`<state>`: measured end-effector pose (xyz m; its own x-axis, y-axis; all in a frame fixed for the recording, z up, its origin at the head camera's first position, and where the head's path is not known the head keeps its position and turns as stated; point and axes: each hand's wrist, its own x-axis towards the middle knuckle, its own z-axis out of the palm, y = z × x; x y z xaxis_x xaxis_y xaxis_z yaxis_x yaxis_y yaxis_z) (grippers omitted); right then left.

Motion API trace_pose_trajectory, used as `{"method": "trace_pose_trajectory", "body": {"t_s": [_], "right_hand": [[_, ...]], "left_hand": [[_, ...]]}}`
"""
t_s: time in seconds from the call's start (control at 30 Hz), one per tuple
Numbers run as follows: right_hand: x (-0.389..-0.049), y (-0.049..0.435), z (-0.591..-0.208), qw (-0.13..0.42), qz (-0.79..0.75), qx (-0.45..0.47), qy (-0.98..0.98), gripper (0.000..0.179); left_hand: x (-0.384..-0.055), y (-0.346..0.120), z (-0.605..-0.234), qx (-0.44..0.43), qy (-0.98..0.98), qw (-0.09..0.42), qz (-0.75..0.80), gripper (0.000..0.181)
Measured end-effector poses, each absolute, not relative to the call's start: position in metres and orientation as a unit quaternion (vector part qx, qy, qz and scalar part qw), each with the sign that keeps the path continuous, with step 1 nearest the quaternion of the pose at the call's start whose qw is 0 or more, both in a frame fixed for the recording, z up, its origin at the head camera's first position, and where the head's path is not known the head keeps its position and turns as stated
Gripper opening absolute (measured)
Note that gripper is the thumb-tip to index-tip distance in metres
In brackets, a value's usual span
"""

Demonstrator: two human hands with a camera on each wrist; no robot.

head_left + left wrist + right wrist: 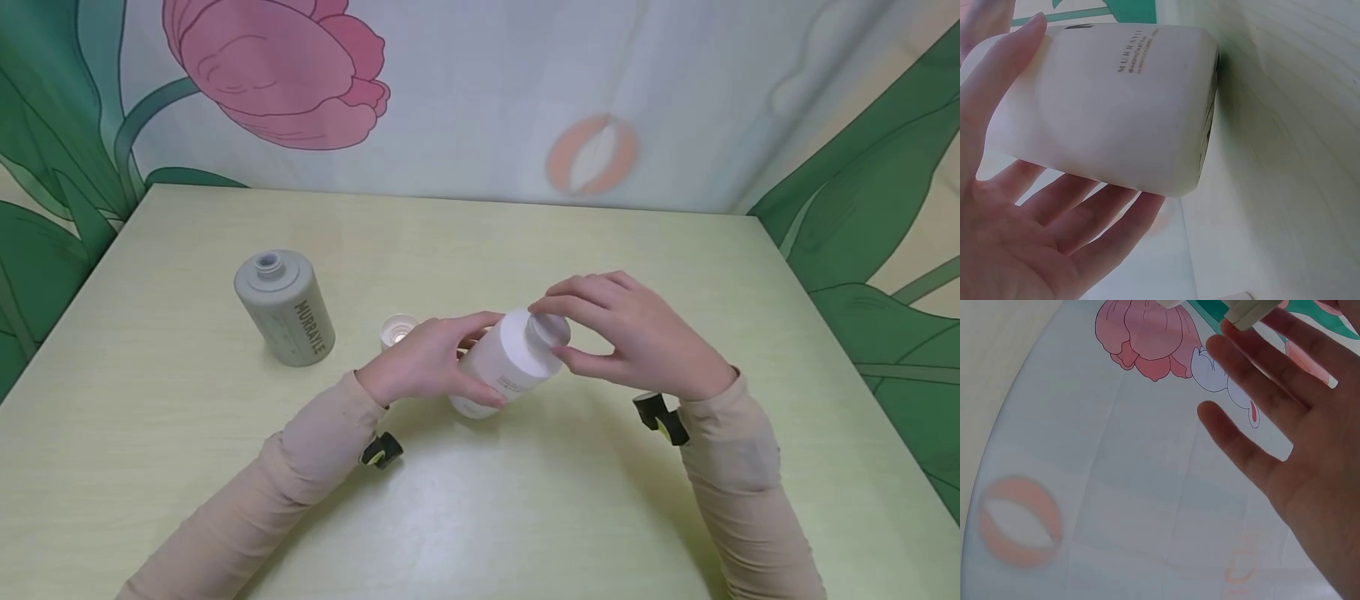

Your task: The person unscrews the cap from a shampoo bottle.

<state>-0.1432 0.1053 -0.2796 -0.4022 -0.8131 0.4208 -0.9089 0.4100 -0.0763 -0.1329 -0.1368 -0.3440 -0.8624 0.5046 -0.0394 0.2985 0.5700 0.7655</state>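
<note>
My left hand grips a white bottle around its body, with the thumb on the near side and fingers behind. The bottle is tilted, its top toward the upper right and its lower edge at the tabletop. In the left wrist view, small gold lettering shows on the bottle. At the bottle's top, my right hand pinches a round white cap between thumb and fingers. The right wrist view shows the cap only in part, at the upper edge.
A grey bottle with an uncovered neck and "MURRAYLE" lettering stands on the left of the pale table. Just behind my left hand lies a round white lid-like piece, partly hidden. A printed curtain hangs beyond the far edge.
</note>
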Motion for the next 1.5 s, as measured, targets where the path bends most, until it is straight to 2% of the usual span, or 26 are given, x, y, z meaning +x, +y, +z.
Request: {"method": "trace_pose_trajectory", "body": {"t_s": [0.2, 0.4, 0.53, 0.73, 1.07, 1.33, 1.5], "right_hand": [[-0.1424, 0.1054, -0.2769, 0.136, 0.155, 0.554, -0.807, 0.039], [-0.1428, 0.1041, -0.2771, 0.127, 0.151, 0.493, -0.847, 0.052], [-0.1435, 0.1038, -0.2782, 0.142, 0.134, 0.466, -0.863, 0.045], [-0.1446, 0.1037, -0.2798, 0.158, 0.133, 0.498, -0.842, 0.032], [-0.1426, 0.1068, -0.2749, 0.120, 0.156, 0.558, -0.807, 0.040], [-0.1405, 0.1055, -0.2748, 0.150, 0.156, 0.485, -0.847, 0.039], [-0.1434, 0.1035, -0.2797, 0.183, 0.137, 0.490, -0.841, 0.033]], "left_hand": [[-0.1319, -0.1376, -0.3440, 0.226, 0.876, 0.130, 0.405, 0.076], [-0.1320, -0.1374, -0.3442, 0.233, 0.877, 0.122, 0.401, 0.078], [-0.1321, -0.1370, -0.3442, 0.236, 0.879, 0.120, 0.396, 0.078], [-0.1319, -0.1366, -0.3433, 0.234, 0.879, 0.122, 0.397, 0.078], [-0.1315, -0.1375, -0.3429, 0.226, 0.875, 0.128, 0.409, 0.077], [-0.1318, -0.1364, -0.3437, 0.233, 0.875, 0.123, 0.406, 0.078], [-0.1322, -0.1355, -0.3444, 0.233, 0.874, 0.126, 0.408, 0.077]]}}
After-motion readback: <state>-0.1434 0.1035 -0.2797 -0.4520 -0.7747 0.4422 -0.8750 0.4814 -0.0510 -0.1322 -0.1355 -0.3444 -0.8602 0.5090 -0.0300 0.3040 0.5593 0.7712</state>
